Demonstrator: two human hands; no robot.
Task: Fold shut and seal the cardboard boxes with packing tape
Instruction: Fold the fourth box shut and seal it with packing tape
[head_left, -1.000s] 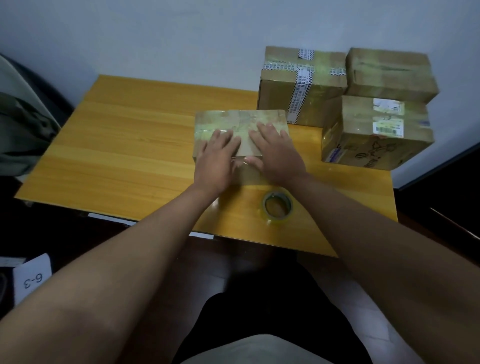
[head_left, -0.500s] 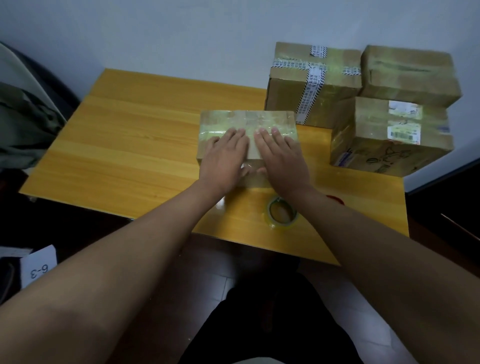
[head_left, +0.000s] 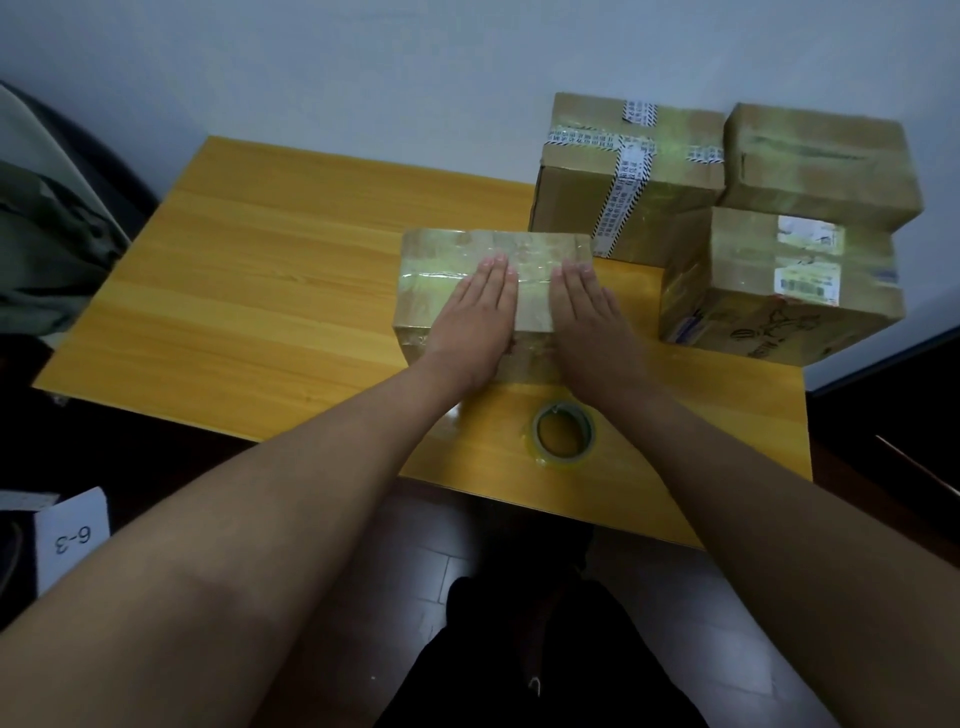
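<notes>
- Palms lie flat on the small box (head_left: 493, 270): the left hand (head_left: 470, 317) and right hand (head_left: 589, 317) rest side by side on its top, fingers straight and together, grasping nothing.
- Judged from the task, this flat press is there to rub the clear tape down onto the cardboard and keep the flaps shut under it; the glossy sheen beyond the left fingers (head_left: 493, 267) suggests tape already laid there.
- A bare strip of the top shows in the gap between the two hands, running from the wrists toward the fingertips.
- The box sits on the desk (head_left: 260, 291) directly under the fingers, its far edge just past the fingertips and its near face below the wrists.
- Its long axis runs crosswise to the fingers, from the left hand's side to the right hand's side; its taped top faces up.
- The tape roll (head_left: 563, 434) lies flat on the desk behind the wrists, between the forearms, near enough to grab for another strip.
- Three sealed boxes (head_left: 727, 208) stand stacked beyond and outboard of the right fingers (head_left: 576, 270), apart from the small box, probably set aside as finished.
</notes>
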